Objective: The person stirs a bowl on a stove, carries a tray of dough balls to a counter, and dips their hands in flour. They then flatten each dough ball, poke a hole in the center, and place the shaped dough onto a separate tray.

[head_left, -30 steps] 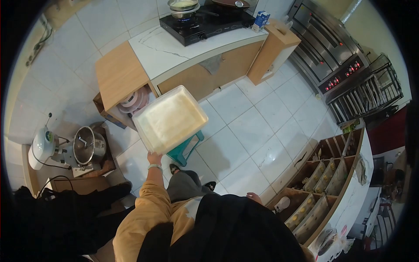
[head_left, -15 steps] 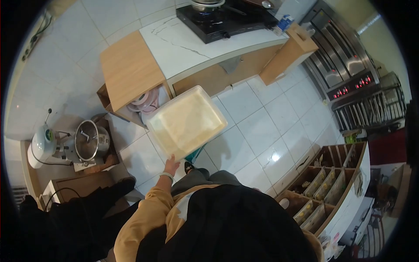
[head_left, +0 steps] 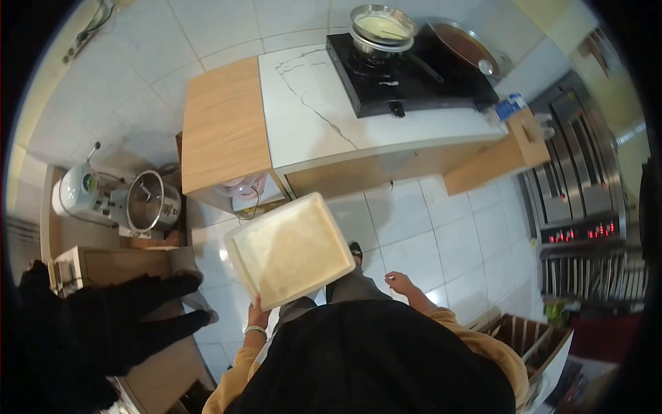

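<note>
A shallow, pale-cream rectangular tray (head_left: 289, 252) is gripped at its nearest corner by the left hand (head_left: 258, 316) and held above the white tiled floor (head_left: 408, 257), before the white, grey-veined marble-patterned worktop (head_left: 298, 103). The turquoise plastic stool, glimpsed under the tray a moment ago, is no longer seen, and more of the flat black gas stove (head_left: 367, 103) is shown. The right hand (head_left: 402, 283), hidden half a second ago, is now visible, empty with fingers loosely curled; the tray is thus supported one-handed.
</note>
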`<state>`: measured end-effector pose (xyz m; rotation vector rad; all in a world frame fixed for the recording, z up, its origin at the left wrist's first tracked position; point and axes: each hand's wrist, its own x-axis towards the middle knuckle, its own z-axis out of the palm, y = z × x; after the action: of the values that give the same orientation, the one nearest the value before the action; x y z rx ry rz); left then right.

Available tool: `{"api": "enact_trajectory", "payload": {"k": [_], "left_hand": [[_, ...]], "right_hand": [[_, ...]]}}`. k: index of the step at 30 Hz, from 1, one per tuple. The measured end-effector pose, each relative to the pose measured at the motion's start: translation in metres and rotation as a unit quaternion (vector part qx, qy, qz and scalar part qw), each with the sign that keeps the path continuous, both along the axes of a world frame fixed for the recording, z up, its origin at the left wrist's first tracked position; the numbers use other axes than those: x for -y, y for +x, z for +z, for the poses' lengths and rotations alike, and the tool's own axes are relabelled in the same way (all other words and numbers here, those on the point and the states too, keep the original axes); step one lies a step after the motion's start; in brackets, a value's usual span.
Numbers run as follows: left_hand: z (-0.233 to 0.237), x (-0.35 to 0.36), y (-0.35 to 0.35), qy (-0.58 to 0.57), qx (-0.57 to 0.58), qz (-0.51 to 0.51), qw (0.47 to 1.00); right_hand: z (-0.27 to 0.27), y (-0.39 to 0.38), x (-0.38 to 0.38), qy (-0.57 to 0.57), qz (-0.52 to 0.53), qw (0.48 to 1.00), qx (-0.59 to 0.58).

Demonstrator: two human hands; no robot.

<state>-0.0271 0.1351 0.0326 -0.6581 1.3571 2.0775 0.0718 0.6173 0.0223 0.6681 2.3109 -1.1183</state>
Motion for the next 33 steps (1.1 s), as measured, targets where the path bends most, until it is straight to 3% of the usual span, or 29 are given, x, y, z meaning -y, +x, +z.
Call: {"api": "enact_trajectory", "payload": {"k": [1,3,4,5,8,11,13,14,16,18,20,21,22,23,24,25,27,29,31,33], "left_hand": [[-0.017,0.002,0.004,-0.008,0.003,0.015,1.000],[-0.053,-0.001,0.020,-0.060,0.103,0.229,0.966],[-0.014,-0.044,0.020,-0.061,0.072,0.300,0.949],[-0.005,-0.055,0.020,-0.067,0.077,0.315,0.944],[0.011,-0.089,0.016,0.078,0.087,0.333,0.935],[0.004,-0.105,0.013,0.032,0.126,0.361,0.924],[0.001,-0.102,0.018,-0.006,0.160,0.338,0.927],[-0.001,-0.102,0.019,-0.012,0.160,0.316,0.935],[-0.009,-0.108,0.015,-0.013,0.156,0.275,0.949],[-0.017,-0.115,0.010,0.053,0.097,0.279,0.954],[-0.014,-0.129,-0.002,0.013,0.101,0.277,0.955],[-0.008,-0.135,-0.006,-0.029,0.106,0.288,0.951],[0.002,-0.139,-0.010,-0.047,0.102,0.254,0.961],[0.000,-0.138,-0.010,-0.047,0.105,0.251,0.961],[-0.007,-0.132,-0.010,-0.016,0.125,0.244,0.962],[-0.012,-0.130,-0.015,0.019,0.141,0.238,0.961],[-0.008,-0.134,-0.022,0.018,0.144,0.222,0.964],[0.003,-0.132,-0.029,-0.034,0.116,0.122,0.985],[0.003,-0.130,-0.042,-0.092,0.134,0.136,0.977],[0.000,-0.121,-0.053,-0.221,0.215,0.146,0.940]], "right_hand": [[-0.011,-0.006,-0.022,-0.006,0.016,1.000,-0.010],[-0.010,-0.030,-0.064,-0.005,-0.023,1.000,-0.001],[0.003,-0.040,-0.081,-0.024,-0.067,0.997,0.009],[-0.001,-0.042,-0.098,-0.058,-0.105,0.993,-0.009],[0.023,-0.067,-0.129,-0.077,-0.135,0.988,0.019],[0.008,-0.073,-0.159,-0.045,-0.071,0.992,0.091],[-0.024,-0.071,-0.170,0.121,0.185,0.973,-0.071],[-0.016,-0.076,-0.166,0.125,0.174,0.974,-0.073],[0.007,-0.104,-0.145,0.039,0.165,0.985,-0.043],[0.023,-0.139,-0.131,0.017,0.293,0.956,0.021],[0.096,-0.181,-0.105,-0.155,0.233,0.959,-0.051],[0.146,-0.201,-0.089,-0.220,0.147,0.952,-0.152],[0.189,-0.225,-0.083,-0.228,0.130,0.940,-0.219],[0.215,-0.250,-0.087,-0.163,0.120,0.926,-0.320],[0.276,-0.266,-0.089,-0.075,0.095,0.941,-0.315],[0.289,-0.291,-0.103,-0.054,0.076,0.883,-0.460],[0.349,-0.333,-0.124,0.100,0.050,0.820,-0.561],[0.374,-0.370,-0.144,0.212,0.071,0.734,-0.641],[0.375,-0.401,-0.162,0.380,0.092,0.700,-0.598],[0.372,-0.420,-0.163,0.422,0.091,0.703,-0.565]]}}
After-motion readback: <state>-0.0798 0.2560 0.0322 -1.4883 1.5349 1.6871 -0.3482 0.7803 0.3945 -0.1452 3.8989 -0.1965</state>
